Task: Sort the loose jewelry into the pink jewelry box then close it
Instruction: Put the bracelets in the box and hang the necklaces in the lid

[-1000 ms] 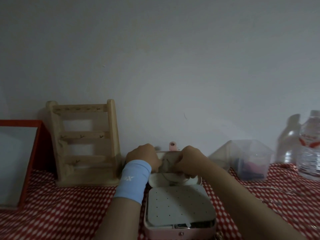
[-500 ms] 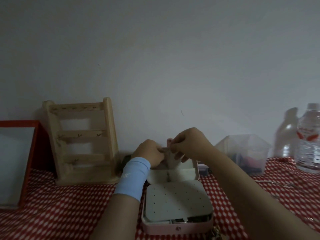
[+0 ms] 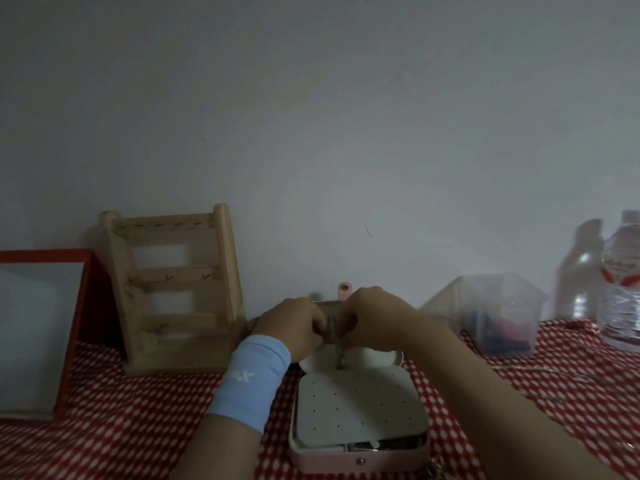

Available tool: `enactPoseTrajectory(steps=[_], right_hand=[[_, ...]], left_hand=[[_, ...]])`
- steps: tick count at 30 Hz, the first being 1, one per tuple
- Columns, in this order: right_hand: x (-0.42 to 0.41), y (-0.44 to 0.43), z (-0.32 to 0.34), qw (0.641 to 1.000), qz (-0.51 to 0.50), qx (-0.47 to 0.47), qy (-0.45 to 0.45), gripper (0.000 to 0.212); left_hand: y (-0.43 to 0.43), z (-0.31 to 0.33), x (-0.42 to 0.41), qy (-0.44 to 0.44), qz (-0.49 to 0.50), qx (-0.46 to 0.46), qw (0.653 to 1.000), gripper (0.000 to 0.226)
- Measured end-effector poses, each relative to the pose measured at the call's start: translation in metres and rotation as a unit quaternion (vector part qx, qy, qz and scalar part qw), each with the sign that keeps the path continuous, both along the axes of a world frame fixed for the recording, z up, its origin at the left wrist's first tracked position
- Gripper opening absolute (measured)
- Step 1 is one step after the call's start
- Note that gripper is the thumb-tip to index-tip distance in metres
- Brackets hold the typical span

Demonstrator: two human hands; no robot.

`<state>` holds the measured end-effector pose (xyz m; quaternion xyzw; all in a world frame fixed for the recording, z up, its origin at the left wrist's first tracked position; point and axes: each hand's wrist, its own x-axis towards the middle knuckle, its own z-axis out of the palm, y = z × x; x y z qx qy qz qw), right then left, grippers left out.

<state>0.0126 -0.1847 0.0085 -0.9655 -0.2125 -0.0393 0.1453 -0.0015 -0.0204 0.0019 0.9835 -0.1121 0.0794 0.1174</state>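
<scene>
The pink jewelry box [image 3: 360, 460] lies open on the red checked cloth, its lid standing up at the back with a pink snap tab [image 3: 344, 289] on top. A white perforated panel [image 3: 360, 407] covers the base. My left hand [image 3: 294, 323], with a light blue wristband, and my right hand [image 3: 372, 320] meet at the lid's inner side. Both pinch a thin chain [image 3: 340, 355] that hangs down between them over the lid pocket. My fingertips hide how the chain is fixed.
A wooden jewelry stand [image 3: 173, 289] leans on the wall at the left, beside a red-framed mirror [image 3: 38, 334]. A clear plastic container [image 3: 491, 313] and a water bottle [image 3: 623, 282] stand at the right. Some loose chain lies on the cloth near the box's front right corner [image 3: 434, 471].
My right hand rose above the lid half a second ago and has come back down level with my left hand. The chain now hangs visibly between them.
</scene>
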Motion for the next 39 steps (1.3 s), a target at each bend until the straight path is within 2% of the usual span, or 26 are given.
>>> enactPoseTrajectory(steps=[4,6,9,12,15,17,23,26,29,33,39], right_hand=[[-0.007,0.013,-0.007,0.989,-0.038,-0.138,-0.044,0.042],[-0.008,0.017,-0.01,0.984,-0.05,-0.162,-0.062,0.041],[-0.007,0.018,-0.01,0.984,-0.053,-0.161,-0.056,0.025],[-0.002,0.013,-0.009,0.993,-0.066,-0.092,-0.036,0.012],[0.004,0.007,-0.007,0.994,-0.084,0.044,-0.061,0.015],[0.004,0.005,-0.006,0.992,-0.081,0.08,-0.057,0.012],[0.006,-0.001,-0.003,0.996,-0.056,0.066,-0.032,0.021],[0.009,0.002,-0.008,0.998,-0.023,0.041,0.047,0.027],[0.01,0.004,-0.012,0.993,0.013,0.057,0.107,0.018],[0.008,0.0,-0.008,0.982,0.006,0.141,0.122,0.015],[-0.002,-0.008,0.006,0.981,0.009,0.14,0.136,0.02]], left_hand=[[0.003,-0.011,-0.007,-0.047,0.001,0.045,0.998,0.02],[0.001,-0.016,-0.01,-0.07,-0.008,0.054,0.996,0.02],[-0.001,-0.018,-0.011,-0.075,-0.011,0.057,0.995,0.019],[-0.003,-0.018,-0.011,-0.071,-0.014,0.061,0.996,0.016],[-0.001,-0.02,-0.011,-0.069,-0.013,0.058,0.996,0.011],[0.0,-0.021,-0.011,-0.07,-0.014,0.048,0.996,0.014],[0.003,-0.019,-0.011,-0.067,-0.034,0.032,0.997,0.022],[0.002,-0.017,-0.008,-0.077,-0.025,0.035,0.996,0.021],[0.0,-0.017,-0.008,-0.061,-0.007,0.048,0.997,0.019],[0.007,-0.017,-0.009,-0.124,-0.018,0.002,0.992,0.018],[0.006,-0.014,-0.009,-0.17,-0.025,-0.038,0.984,0.018]])
